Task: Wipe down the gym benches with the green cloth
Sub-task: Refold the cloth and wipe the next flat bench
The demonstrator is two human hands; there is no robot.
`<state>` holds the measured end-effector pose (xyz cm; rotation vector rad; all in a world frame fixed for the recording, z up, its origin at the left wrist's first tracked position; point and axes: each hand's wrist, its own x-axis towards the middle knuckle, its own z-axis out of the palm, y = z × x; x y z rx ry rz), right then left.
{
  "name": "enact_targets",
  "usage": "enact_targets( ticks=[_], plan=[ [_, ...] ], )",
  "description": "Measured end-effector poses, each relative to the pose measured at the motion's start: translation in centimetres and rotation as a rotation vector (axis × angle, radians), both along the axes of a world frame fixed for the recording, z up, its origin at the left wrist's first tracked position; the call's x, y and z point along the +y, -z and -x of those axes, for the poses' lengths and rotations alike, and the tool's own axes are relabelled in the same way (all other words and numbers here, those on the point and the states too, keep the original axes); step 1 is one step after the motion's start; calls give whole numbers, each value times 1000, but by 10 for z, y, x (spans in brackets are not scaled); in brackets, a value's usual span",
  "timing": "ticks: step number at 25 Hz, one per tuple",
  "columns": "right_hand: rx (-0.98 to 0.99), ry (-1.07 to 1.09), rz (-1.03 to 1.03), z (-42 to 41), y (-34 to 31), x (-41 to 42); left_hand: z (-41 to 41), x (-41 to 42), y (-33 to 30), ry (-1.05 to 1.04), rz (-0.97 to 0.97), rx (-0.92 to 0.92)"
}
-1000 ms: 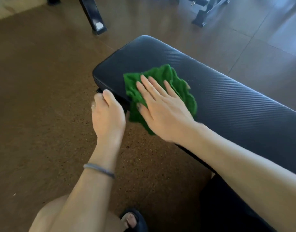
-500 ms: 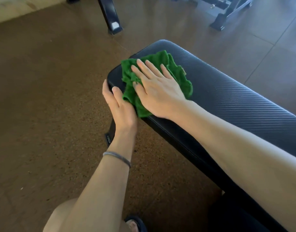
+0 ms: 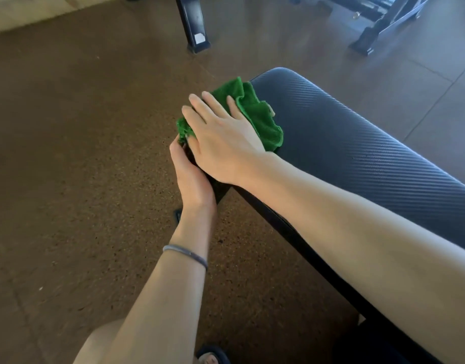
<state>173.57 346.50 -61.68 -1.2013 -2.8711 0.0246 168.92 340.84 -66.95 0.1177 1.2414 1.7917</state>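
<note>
Where the black padded counter point(image 3: 357, 153) ends at its rounded near corner, the green cloth point(image 3: 257, 114) lies bunched over the top surface and spills down over the end edge, one crumpled fold hanging at the left side of the corner. Seen from the head camera, the right hand point(image 3: 221, 137) lies flat on the cloth with its fingers point(image 3: 200, 103) straight and spread, palm pressing the fabric onto the pad; its grip is fully open and it curls round nothing. The right forearm runs back along the counter's near edge toward the lower right. The left hand point(image 3: 192, 177) sits just below and beside the right one, against the counter's end, with its fingertips up at the hanging fold of cloth; they are tucked partly behind the fabric and the right hand, so I cannot tell whether that grip pinches the cloth or only touches it. A thin grey band point(image 3: 185, 254) circles the left wrist. The counter's ribbed upholstery stretches away to the right, bare of cloth there. Beneath lies a brown speckled floor point(image 3: 81, 153). A dark metal leg point(image 3: 193, 24) of other gym equipment stands on it at the top, well apart from the counter, and another dark frame point(image 3: 378, 30) shows at the upper right. At the bottom edge a toe in a dark sandal point(image 3: 213, 357) shows.
</note>
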Motion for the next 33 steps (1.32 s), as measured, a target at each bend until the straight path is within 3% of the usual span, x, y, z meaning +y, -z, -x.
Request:
enact_targets(
  ticks=[6,12,15,20,23,26,30,33],
  plan=[
    [-77,-124,-56,-123,8,-74,-3,2,11,77,-100,60],
    [84,-62,89,-11,-3,30,-9,16,26,143,-87,120],
    [112,-60,112,-6,2,57,-11,21,30,43,-41,155],
    [106,296,152,-95,-9,108,-22,24,13,-75,123,319],
    [85,408,104,-163,-3,50,-35,22,1,-117,168,404],
    [13,352,92,-194,0,-29,-41,28,-1,-169,198,430],
    [59,185,66,-116,-3,47,-45,30,0,-202,256,513],
    [71,199,133,-44,-5,93,-46,28,-4,-190,332,557]
  ],
)
